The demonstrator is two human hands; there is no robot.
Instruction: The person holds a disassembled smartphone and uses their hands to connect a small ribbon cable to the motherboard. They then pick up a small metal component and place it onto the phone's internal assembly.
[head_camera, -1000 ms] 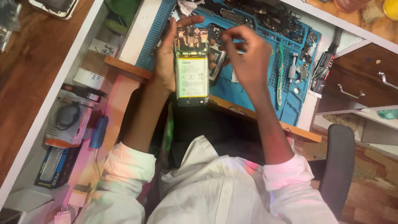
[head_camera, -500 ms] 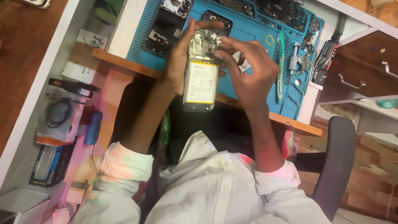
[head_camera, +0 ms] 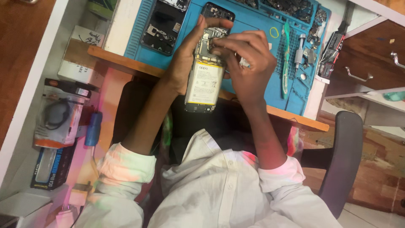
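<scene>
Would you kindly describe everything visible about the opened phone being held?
The opened phone has its back cover off, showing a pale yellowish battery over most of its body and a circuit board with metal shields at the far end. It is held lengthwise above the desk's edge and the blue repair mat. The left hand grips its left side; the right hand presses fingertips on the board end.

The person wears a white button-up shirt — small pale buttons run down the front placket, the cloth creased and faintly smudged. Both sleeves are rolled up into thick cuffs near the elbows, tinted pink and green by coloured light — forearms bare.
</scene>
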